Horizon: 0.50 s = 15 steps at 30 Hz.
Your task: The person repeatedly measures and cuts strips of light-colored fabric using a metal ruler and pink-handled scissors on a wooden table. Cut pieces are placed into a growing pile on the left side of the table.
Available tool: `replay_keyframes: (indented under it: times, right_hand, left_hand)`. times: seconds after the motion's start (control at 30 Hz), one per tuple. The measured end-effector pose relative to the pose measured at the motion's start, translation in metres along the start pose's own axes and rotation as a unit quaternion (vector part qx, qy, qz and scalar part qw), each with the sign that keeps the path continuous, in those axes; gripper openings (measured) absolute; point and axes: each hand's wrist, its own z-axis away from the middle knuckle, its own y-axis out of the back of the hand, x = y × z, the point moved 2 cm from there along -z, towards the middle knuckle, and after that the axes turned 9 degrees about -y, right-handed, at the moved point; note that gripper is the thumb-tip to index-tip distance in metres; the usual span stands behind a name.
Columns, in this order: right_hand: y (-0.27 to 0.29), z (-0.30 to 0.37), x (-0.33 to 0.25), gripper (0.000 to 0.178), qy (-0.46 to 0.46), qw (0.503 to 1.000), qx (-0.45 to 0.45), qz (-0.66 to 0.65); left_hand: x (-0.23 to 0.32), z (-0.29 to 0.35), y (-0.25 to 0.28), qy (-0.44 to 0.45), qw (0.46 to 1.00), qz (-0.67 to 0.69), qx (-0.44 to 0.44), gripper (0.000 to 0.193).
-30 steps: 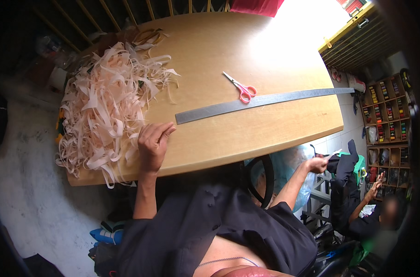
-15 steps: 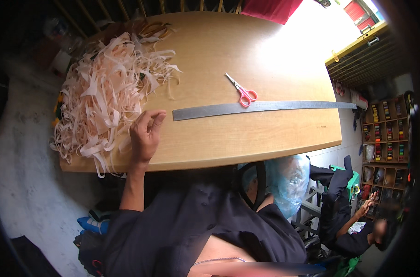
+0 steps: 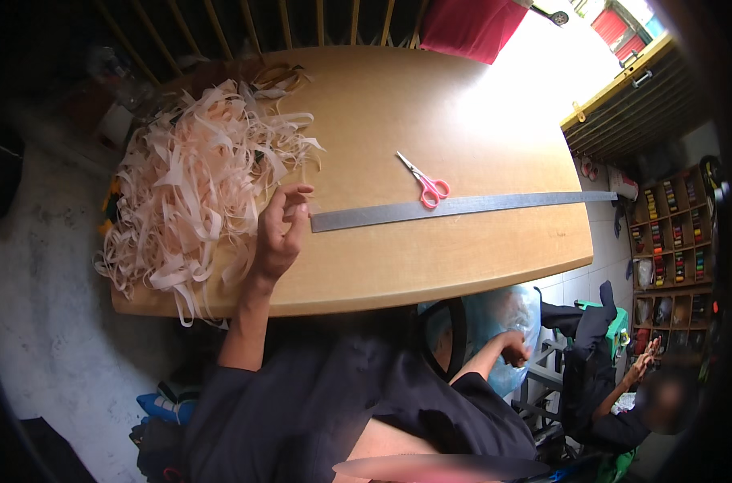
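Observation:
My left hand (image 3: 281,237) is raised over the table's near left part, between the ruler's end and a big heap of pale pink fabric strips (image 3: 193,189). Its fingers are loosely bent and apart, with nothing visible in them. A long steel ruler (image 3: 374,215) lies across the table, its left end close to my left fingertips. Scissors with pink handles (image 3: 432,193) rest against the ruler's far edge, blades pointing away. Below the table's front edge, my right hand (image 3: 514,349) is curled closed in front of a bluish clear plastic bag (image 3: 511,310); its fingertips are hidden.
The wooden table (image 3: 430,266) has a rounded front edge. Brown-handled scissors (image 3: 277,76) lie behind the heap. Red cloth (image 3: 471,28) hangs at the far edge. At right, another person (image 3: 616,402) sits near a shelf of thread spools (image 3: 672,217).
My left hand has shifted right, nearer the ruler's end. My right hand has come into view by the plastic bag. The whole view has tilted slightly; the tabletop things lie where they were.

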Motion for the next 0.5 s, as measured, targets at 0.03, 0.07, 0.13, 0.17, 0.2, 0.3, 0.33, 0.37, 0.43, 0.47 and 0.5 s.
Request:
replay_keyframes:
  times: [0.03,0.07,0.13,0.17,0.2,0.3,0.33,0.37,0.43,0.47,0.5]
  right_hand:
    - [0.018,0.006,-0.027,0.028,0.072,0.993,0.018,-0.091]
    - [0.037,0.014,-0.057,0.027,0.117,0.976,0.013,-0.182]
    - [0.082,0.050,-0.111,0.025,0.201,0.893,-0.037,-0.402]
    - [0.109,0.070,-0.138,0.024,0.218,0.852,-0.065,-0.471]
    - [0.138,0.093,-0.155,0.024,0.219,0.839,-0.175,-0.466]
    - [0.244,0.175,-0.184,0.018,0.234,0.623,-0.464,-0.584]
    - [0.283,0.202,-0.183,0.014,0.290,0.597,-0.508,-0.549]
    - [0.319,0.231,-0.178,0.011,0.302,0.542,-0.576,-0.532]
    - [0.380,0.274,-0.168,0.016,0.395,0.402,-0.709,-0.422]
    - [0.403,0.289,-0.162,0.021,0.441,0.331,-0.750,-0.366]
    - [0.422,0.305,-0.156,0.019,0.460,0.293,-0.770,-0.332]
  left_hand:
    - [0.000,0.001,-0.001,0.000,1.000,0.008,-0.004,0.025]
    - [0.001,0.001,-0.002,0.002,1.000,0.018,-0.008,0.024]
    - [0.004,0.004,-0.006,0.003,0.999,0.040,-0.018,0.023]
    - [0.005,0.005,-0.009,0.011,0.999,0.038,-0.025,0.022]
    - [0.006,0.005,-0.012,0.012,0.999,0.037,-0.029,0.022]
    - [0.009,0.008,-0.019,-0.004,0.999,0.014,-0.045,0.023]
    - [0.010,0.008,-0.020,-0.003,0.999,0.000,-0.053,0.023]
    - [0.011,0.008,-0.020,-0.018,0.998,-0.017,-0.060,0.023]
    - [0.012,0.011,-0.019,-0.025,0.995,-0.049,-0.079,0.024]
    - [0.012,0.012,-0.019,-0.012,0.996,-0.039,-0.083,0.024]
    - [0.012,0.012,-0.020,-0.004,0.996,-0.027,-0.083,0.024]
